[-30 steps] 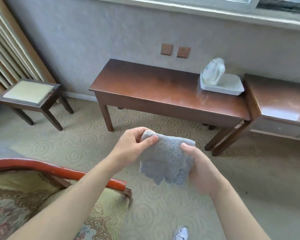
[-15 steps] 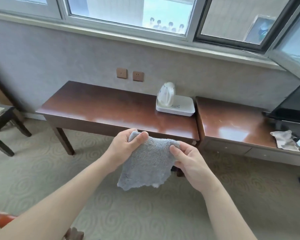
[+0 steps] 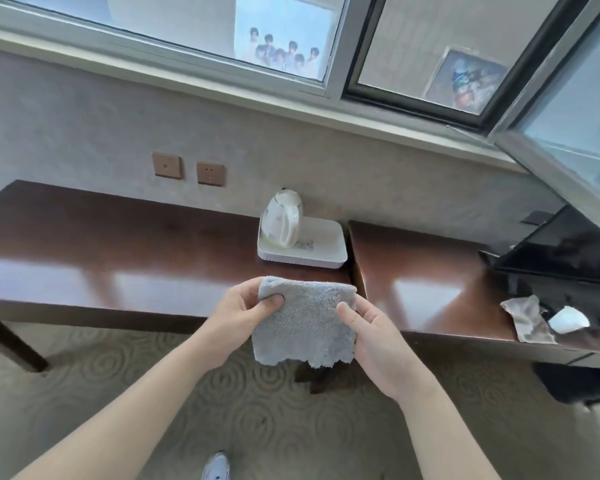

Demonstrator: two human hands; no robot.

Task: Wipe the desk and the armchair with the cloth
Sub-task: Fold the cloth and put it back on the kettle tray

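A folded grey fluffy cloth [image 3: 305,323] hangs in front of me, held by both hands just before the desk's front edge. My left hand [image 3: 241,313] pinches its upper left corner between thumb and fingers. My right hand [image 3: 371,336] grips its right side, thumb on the front. The dark brown wooden desk [image 3: 101,244] stretches along the wall under the window, its top glossy. The armchair is out of view.
A white kettle [image 3: 283,223] stands on a white tray [image 3: 323,252] at the desk's right end. A second wooden unit [image 3: 430,282] adjoins on the right, carrying a black screen [image 3: 565,247], a crumpled rag [image 3: 529,317] and a white cup [image 3: 567,320]. Patterned carpet lies below.
My view has swung up and right and closer to the desk; the armchair and stool have left the frame. Both hands have kept hold of the cloth, now spread flatter.
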